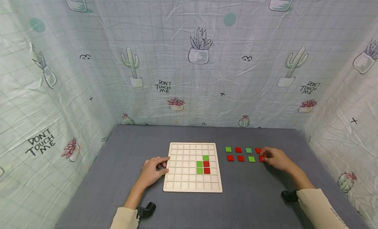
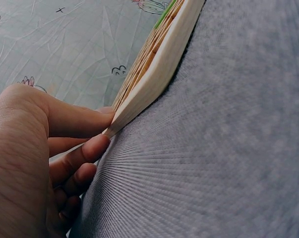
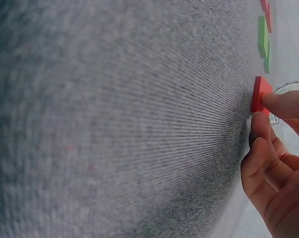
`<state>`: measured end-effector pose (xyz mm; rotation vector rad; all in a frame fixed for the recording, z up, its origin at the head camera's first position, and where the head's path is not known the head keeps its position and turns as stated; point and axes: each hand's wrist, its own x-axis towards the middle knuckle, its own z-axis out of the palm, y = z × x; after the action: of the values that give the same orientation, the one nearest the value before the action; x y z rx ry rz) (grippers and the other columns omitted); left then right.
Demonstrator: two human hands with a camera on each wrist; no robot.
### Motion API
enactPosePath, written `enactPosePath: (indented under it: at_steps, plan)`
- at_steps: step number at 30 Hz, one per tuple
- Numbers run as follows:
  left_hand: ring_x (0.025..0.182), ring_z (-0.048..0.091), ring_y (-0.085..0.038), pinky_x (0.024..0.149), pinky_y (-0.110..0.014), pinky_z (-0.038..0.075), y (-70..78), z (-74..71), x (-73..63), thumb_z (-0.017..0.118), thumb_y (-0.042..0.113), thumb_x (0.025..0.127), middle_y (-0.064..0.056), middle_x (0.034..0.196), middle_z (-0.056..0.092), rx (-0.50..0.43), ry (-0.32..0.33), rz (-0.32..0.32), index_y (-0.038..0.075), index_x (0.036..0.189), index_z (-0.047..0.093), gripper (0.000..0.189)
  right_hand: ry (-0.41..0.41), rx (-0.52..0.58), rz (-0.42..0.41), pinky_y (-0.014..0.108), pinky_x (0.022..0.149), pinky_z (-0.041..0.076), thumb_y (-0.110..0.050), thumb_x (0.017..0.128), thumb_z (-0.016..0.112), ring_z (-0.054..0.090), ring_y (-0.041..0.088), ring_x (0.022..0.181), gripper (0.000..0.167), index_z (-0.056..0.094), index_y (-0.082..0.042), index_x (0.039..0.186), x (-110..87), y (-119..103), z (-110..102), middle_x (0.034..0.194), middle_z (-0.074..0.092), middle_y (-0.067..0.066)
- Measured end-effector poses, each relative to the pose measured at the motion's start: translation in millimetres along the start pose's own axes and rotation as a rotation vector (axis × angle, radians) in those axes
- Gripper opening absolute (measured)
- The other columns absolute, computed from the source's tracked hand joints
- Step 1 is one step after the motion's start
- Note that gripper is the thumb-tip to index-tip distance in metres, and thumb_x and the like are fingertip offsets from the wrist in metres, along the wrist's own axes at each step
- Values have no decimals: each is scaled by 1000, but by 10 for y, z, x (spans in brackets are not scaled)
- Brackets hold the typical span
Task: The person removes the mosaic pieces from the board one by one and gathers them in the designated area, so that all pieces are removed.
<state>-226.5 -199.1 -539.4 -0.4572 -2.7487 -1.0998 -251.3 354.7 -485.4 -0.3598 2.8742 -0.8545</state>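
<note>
on the board (image 1: 184,170) sit five tiles (image 1: 206,164); left hand (image 1: 151,172) grips it, right hand (image 1: 275,158) a red tile (image 3: 258,93).

grey tabletop (image 1: 251,196) | creased pale backdrop (image 1: 224,73) on three sides | printed potted cacti (image 1: 133,66) | lettering (image 1: 163,87) "DON'T TOUCH ME"

I record one wooden grid board (image 1: 178,178) carrying five square tiles: three green tiles (image 1: 199,170) and two red tiles (image 1: 206,170). On one grey tabletop (image 1: 251,193) I count eight more squares in two rows of four: three loose green tiles (image 1: 251,159) and five loose red tiles (image 1: 241,158), one of the five between my fingers. Tally: thirteen tiles, six green, seven red. Also noted: my two hands (image 1: 276,157), two beige sleeves (image 1: 320,207) and two black wrist devices (image 1: 146,210).
</note>
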Motion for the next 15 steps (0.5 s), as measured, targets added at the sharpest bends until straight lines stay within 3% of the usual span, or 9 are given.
enactPosePath:
  at_steps: [15]
  plan:
    - [81, 50, -4, 89, -39, 29, 5, -4, 10, 83, 21, 85, 17, 85, 59, 0, -7, -10, 21, 131, 73, 48, -8, -16, 0, 30, 58, 48, -4, 95, 65, 57, 14, 64, 14, 68, -2, 109, 17, 11, 18, 96, 71, 10]
